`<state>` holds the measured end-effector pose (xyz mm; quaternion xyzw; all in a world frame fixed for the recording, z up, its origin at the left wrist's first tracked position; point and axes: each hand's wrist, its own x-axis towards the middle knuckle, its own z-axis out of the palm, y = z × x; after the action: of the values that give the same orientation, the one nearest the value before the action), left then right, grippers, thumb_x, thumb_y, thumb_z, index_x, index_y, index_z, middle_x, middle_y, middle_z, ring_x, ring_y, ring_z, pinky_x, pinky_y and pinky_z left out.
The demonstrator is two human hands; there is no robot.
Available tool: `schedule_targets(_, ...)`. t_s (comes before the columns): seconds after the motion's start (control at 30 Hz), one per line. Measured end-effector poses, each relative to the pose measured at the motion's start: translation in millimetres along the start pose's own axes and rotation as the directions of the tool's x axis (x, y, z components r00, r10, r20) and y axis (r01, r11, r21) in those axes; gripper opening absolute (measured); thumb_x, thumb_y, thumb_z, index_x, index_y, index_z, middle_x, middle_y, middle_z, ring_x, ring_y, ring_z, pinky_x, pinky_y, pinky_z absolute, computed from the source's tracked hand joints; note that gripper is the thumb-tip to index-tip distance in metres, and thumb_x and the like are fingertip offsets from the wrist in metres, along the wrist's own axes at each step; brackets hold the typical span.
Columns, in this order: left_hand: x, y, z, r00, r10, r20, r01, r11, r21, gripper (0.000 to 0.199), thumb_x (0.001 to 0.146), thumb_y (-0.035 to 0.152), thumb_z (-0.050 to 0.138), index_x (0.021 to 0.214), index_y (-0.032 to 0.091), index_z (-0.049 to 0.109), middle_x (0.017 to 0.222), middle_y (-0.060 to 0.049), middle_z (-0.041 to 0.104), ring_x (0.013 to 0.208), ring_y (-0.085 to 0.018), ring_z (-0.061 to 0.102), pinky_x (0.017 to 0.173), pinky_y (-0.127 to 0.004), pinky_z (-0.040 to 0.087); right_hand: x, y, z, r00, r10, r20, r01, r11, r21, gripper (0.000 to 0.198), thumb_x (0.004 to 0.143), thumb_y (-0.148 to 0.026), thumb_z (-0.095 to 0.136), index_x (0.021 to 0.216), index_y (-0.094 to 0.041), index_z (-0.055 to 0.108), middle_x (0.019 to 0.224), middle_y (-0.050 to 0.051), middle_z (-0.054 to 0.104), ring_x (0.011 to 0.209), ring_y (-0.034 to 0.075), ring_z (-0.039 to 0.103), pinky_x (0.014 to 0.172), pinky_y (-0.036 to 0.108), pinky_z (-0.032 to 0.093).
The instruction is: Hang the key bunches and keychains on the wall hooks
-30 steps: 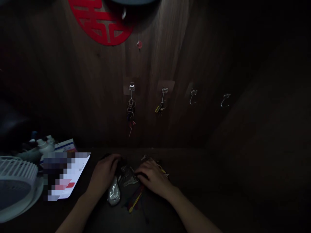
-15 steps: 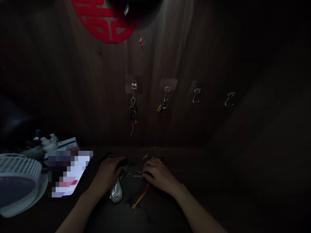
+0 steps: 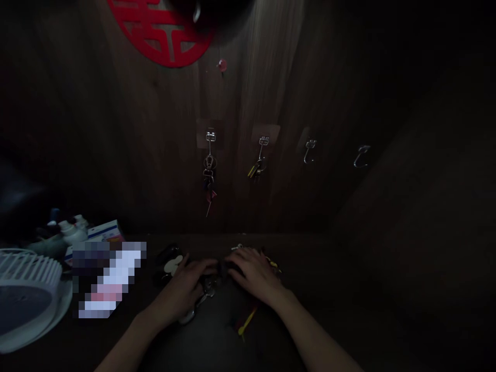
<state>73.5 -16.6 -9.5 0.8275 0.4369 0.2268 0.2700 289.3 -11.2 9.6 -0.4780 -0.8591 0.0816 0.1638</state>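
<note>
Over the dark surface, my left hand [image 3: 186, 287] reaches to the right with its fingers stretched out and parted. Beneath it a silver key fob [image 3: 187, 316] and a metal clasp [image 3: 209, 292] stick out. My right hand [image 3: 253, 269] lies palm down with fingers spread over a bunch of keys, most of it hidden. A small key [image 3: 238, 247] shows behind its fingers, and a yellow piece [image 3: 274, 264] beyond its knuckles. Below the wrist lies a red and yellow tassel [image 3: 247, 321]. Something dark between the fingertips cannot be made out. Left of my left hand lie a pale round tag [image 3: 173, 264] and a black fob [image 3: 168, 252].
Two wall hooks hold keys: a long bunch [image 3: 209, 175] and a smaller bunch [image 3: 256, 169]. Two bare hooks, a nearer one [image 3: 309, 151] and a far-right one [image 3: 361, 156], follow. At left stand a white fan [image 3: 31, 294], bottles [image 3: 72, 232] and a blurred-out panel [image 3: 120, 274].
My left hand has shifted right, nearer my right hand, uncovering the pale tag and black fob. The tassel has slid right. The yellow piece now shows beside my right hand.
</note>
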Motion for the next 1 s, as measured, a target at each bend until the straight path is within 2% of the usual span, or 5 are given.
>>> schedule_targets(0.1,1,5,2,0.999,0.034,0.002,-0.034,0.999,-0.028,0.072,0.063,-0.001,0.035,0.129,0.028,0.037,0.113,0.000,0.067,0.119,-0.015,0.048,0.111,-0.048,0.003,1,-9,4,0.997,-0.075,0.001,0.075,0.996,0.039,0.032,0.084,-0.025,0.054,0.115,-0.027,0.054,0.112,0.003,0.057,0.105,0.020,0.048,0.090,0.036,0.035)
schedule_targets(0.3,2,4,0,0.989,-0.070,-0.127,0.065,0.997,-0.047,0.063,0.073,0.001,0.032,0.132,0.023,0.034,0.109,-0.004,0.066,0.115,-0.017,0.050,0.100,-0.038,0.035,1,-11,11,0.994,-0.112,0.020,0.112,0.994,0.018,0.021,0.082,-0.031,0.056,0.103,-0.025,0.059,0.108,0.003,0.057,0.104,0.021,0.047,0.092,0.037,0.033)
schedule_targets(0.47,3,-5,0,0.991,-0.022,-0.134,0.033,0.996,0.078,0.052,0.076,0.002,0.036,0.120,0.025,0.049,0.093,0.001,0.071,0.103,-0.017,0.059,0.109,-0.043,0.020,3,-8,16,0.995,-0.099,-0.019,0.099,0.995,-0.016,0.009,0.076,-0.018,0.059,0.085,-0.019,0.058,0.099,0.004,0.059,0.096,0.020,0.049,0.085,0.034,0.035)
schedule_targets(0.67,4,-4,-2,0.983,-0.008,-0.184,0.031,0.992,0.125,0.042,0.078,0.005,0.038,0.110,0.026,0.058,0.101,-0.001,0.070,0.099,-0.018,0.060,0.107,-0.047,0.023,7,-7,14,0.987,0.023,-0.160,0.010,0.980,0.199,0.008,0.077,-0.012,0.054,0.077,-0.020,0.057,0.080,0.000,0.061,0.082,0.016,0.054,0.077,0.030,0.036)
schedule_targets(1.0,4,26,12,0.968,-0.076,-0.239,0.034,0.983,-0.179,0.040,0.079,0.030,0.057,0.118,0.027,0.050,0.115,-0.005,0.063,0.107,-0.023,0.056,0.095,-0.040,0.040,9,-21,5,0.937,0.305,-0.167,-0.075,0.647,0.759,0.013,0.081,-0.032,0.054,0.080,-0.020,0.059,0.075,-0.001,0.060,0.072,0.013,0.055,0.066,0.023,0.041)
